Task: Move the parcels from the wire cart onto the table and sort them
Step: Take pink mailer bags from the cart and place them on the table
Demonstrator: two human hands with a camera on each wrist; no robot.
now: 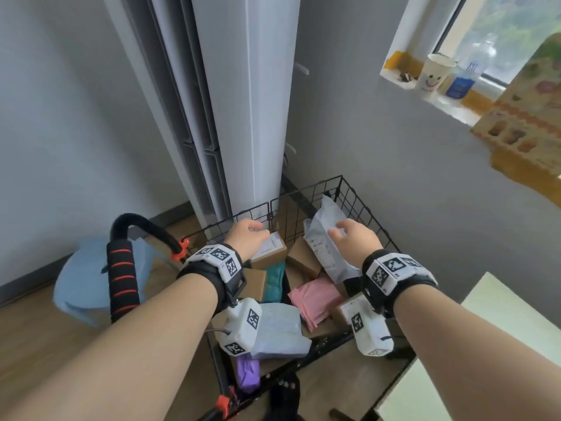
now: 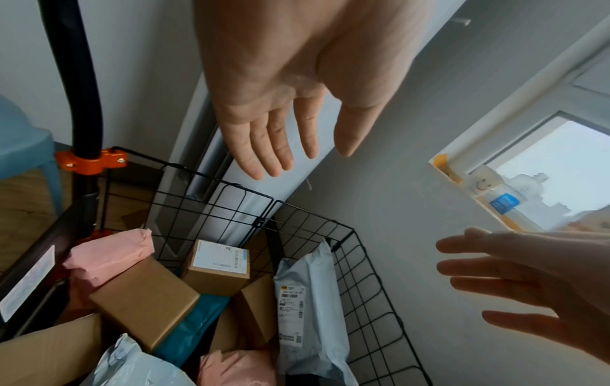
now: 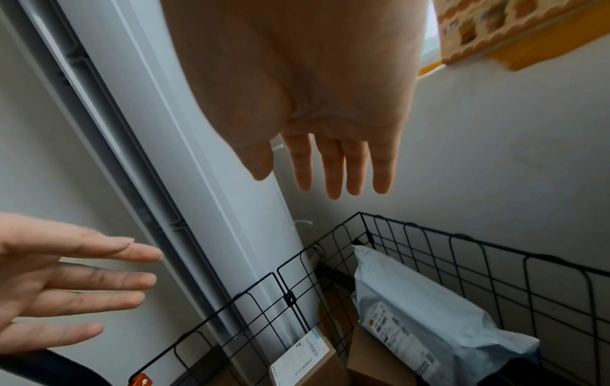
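Both hands are hovering over the black wire cart (image 1: 349, 189), which is standing in the corner beside a tall white air conditioner (image 1: 243, 101); the left hand (image 1: 247, 238) is hanging above a small cardboard box with a white label (image 1: 270, 249) at the far side of the basket, its fingers stretched out straight and spread, holding nothing; the right hand (image 1: 353, 235) is hanging above a pale grey mailer bag (image 1: 326, 235) that is leaning upright against the far right wall of the cart, its fingers likewise straight and parted, gripping nothing; from the wrist views neither palm is touching a parcel

The parcels are all lying inside the cart: a second plain cardboard box (image 2: 145, 300) is lying tilted in front of the labelled one, a teal bag (image 1: 274, 282) is showing beneath it, a pink bag (image 1: 315, 299) is lying near the middle, a light blue bag (image 1: 279, 329) is lying at the near side and a purple bag (image 1: 248, 372) is sitting at the near corner; the pale table (image 1: 501, 314) is showing at the lower right, just beside the cart; the cart's black handle with red-ringed foam grip (image 1: 122, 278) is rising on the left, in front of a blue plastic chair (image 1: 79, 278); a paper cup (image 1: 432, 72) and a water bottle (image 1: 464, 74) are standing on the window sill
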